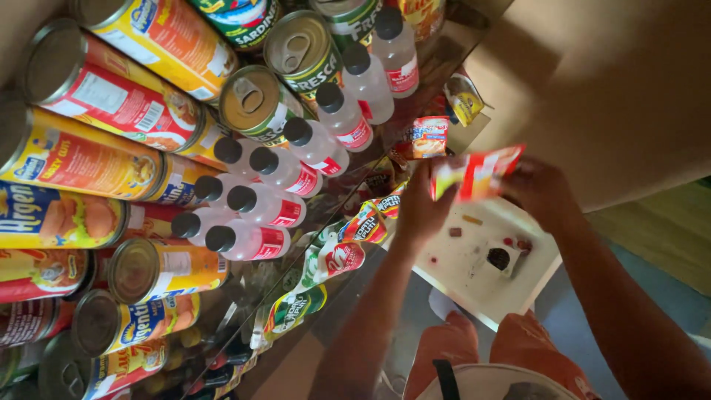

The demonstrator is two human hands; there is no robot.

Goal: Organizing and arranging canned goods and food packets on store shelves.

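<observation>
Now my left fingers (437, 194) and right fingers (518, 178) pinch a red sachet (474, 174) mid-frame, hanging sachets (348, 244) lower left, none detached yet.

I see my left hand (420, 210) and right hand (538, 191) both gripping a red-yellow sachet (476, 172) above a white table (474, 285), clear black-capped bottles (311, 144) and stacked cans (111, 159) at left.
</observation>
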